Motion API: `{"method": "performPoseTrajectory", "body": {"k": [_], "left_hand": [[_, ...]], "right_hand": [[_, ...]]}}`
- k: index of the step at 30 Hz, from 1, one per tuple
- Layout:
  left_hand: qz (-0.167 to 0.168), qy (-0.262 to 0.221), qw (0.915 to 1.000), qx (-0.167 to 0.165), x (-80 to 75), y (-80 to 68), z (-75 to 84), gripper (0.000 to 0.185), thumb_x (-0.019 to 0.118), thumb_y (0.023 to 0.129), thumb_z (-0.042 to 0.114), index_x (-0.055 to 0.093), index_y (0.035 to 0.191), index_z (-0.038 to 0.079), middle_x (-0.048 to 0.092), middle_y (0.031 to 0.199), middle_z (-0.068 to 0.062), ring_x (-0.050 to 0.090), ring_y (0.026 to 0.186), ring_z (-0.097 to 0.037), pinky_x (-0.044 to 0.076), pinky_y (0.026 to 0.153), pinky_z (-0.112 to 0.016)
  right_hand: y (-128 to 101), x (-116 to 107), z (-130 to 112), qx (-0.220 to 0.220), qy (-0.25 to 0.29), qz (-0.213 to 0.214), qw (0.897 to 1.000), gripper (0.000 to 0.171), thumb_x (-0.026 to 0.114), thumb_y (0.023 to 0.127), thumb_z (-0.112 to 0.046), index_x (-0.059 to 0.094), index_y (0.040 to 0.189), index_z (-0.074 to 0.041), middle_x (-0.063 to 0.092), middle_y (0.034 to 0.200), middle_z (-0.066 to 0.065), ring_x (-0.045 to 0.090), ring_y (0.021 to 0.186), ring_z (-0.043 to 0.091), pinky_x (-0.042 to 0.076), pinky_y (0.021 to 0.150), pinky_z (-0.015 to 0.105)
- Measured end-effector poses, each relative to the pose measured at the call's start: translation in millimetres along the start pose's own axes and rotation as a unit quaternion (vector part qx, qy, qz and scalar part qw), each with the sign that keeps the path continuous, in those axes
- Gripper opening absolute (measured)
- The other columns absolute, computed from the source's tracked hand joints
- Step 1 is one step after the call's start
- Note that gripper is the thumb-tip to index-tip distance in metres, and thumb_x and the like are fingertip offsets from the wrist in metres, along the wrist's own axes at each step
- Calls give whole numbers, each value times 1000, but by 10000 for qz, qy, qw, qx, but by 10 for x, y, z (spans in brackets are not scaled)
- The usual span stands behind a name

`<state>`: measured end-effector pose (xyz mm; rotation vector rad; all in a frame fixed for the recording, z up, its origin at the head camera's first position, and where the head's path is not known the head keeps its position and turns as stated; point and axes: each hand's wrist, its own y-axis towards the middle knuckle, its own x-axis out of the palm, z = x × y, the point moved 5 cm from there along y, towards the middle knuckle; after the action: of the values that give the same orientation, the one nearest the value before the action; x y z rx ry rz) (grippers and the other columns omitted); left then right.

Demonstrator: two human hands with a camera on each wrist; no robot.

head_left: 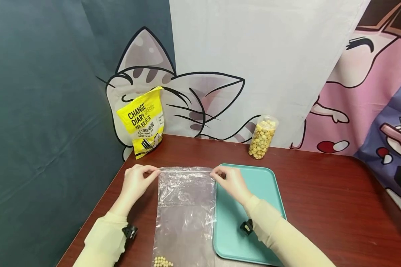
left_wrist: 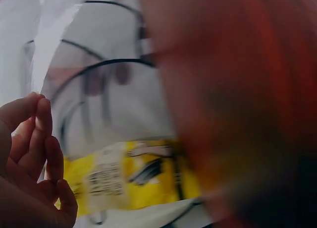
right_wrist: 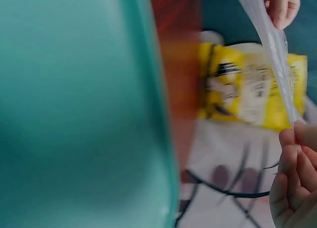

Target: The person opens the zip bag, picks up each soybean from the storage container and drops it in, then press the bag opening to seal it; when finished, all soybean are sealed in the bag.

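A clear zip-top plastic bag (head_left: 187, 218) hangs between my two hands, its zip strip along the top. Several small pale-yellow balls (head_left: 162, 261) gather at its lower left. My left hand (head_left: 137, 180) pinches the top left corner between thumb and forefinger. At the top right corner my right hand (head_left: 231, 181) pinches the bag the same way. In the left wrist view, the left hand (left_wrist: 34, 153) grips the film's edge. The right wrist view has the right hand (right_wrist: 297, 176) holding the other end of the stretched top edge.
A teal tray (head_left: 247, 244) lies on the red-brown table (head_left: 337, 207), beneath the right forearm and beside the bag. A yellow snack pouch (head_left: 143, 124) stands at the back left. A clear tub of popcorn-like pieces (head_left: 262, 137) stands behind the tray, near the printed cloth backdrop.
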<state>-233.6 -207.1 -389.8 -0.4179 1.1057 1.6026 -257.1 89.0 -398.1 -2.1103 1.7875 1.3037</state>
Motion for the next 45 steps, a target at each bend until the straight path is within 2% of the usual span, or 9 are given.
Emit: {"method": "performPoseTrajectory", "body": {"k": [3,7,12,22,25,29,33,38,45], "left_hand": [[-377,104,9987,-336,185,80,-122,16,69,84,28,75,90,15,72,82,0,60,84,-26,32,83,-51],[-657,234,9968,-394,330,222,-129,16,68,85,29,75,90,15,72,85,0,63,86,-27,32,81,-50],[-1027,414,9929,-442,463,376,-117,15,67,86,28,74,88,15,71,84,-1,64,84,-25,33,80,-49],[-1610,1030,9784,-786,728,527,-164,13,64,87,23,73,81,15,71,82,-1,64,84,-29,34,77,-48],[-1750,1194,9736,-855,783,551,-169,15,62,86,21,71,74,16,70,79,-1,63,80,-27,34,76,-48],[-2139,1456,9592,-1138,880,540,-200,24,60,84,19,62,61,17,64,69,0,60,74,-24,34,77,-49],[-2282,1578,9488,-1507,934,530,-220,20,60,84,19,66,65,17,68,77,-4,62,79,-28,35,81,-52],[-2272,1644,9445,-1709,979,546,-205,17,57,87,20,72,80,16,70,94,-9,63,87,-31,34,83,-54],[-2236,1561,9455,-1781,967,560,-217,18,57,88,22,72,81,15,70,96,-12,63,88,-33,33,85,-55]], "right_hand": [[77,110,178,252,-78,-387,9989,4,68,86,-20,67,83,-17,64,73,-9,52,60,5,44,56,23],[123,181,369,274,-261,-593,9975,4,67,87,-18,69,85,-15,66,79,-4,50,58,7,42,55,24],[133,261,540,304,-532,-917,9939,8,66,88,-17,71,90,-12,67,86,-1,52,65,7,44,62,26],[246,364,623,703,-1203,-1796,9738,7,68,86,-18,72,83,-15,68,77,-5,57,67,7,46,63,28],[248,379,665,798,-1352,-1844,9702,7,68,86,-20,72,81,-16,68,77,-6,57,68,7,47,65,29],[210,410,717,864,-1338,-1915,9685,6,68,86,-20,71,82,-17,68,79,-6,58,70,7,47,68,29],[177,428,739,859,-1329,-1844,9700,6,69,86,-22,70,81,-18,67,76,-6,57,69,8,47,66,30],[150,394,758,893,-1494,-1662,9706,7,68,86,-24,67,83,-18,63,72,-7,54,63,7,44,60,30],[120,167,766,1034,-1387,-1159,9781,8,65,89,-22,67,95,-17,57,63,-4,47,52,11,37,48,29]]}}
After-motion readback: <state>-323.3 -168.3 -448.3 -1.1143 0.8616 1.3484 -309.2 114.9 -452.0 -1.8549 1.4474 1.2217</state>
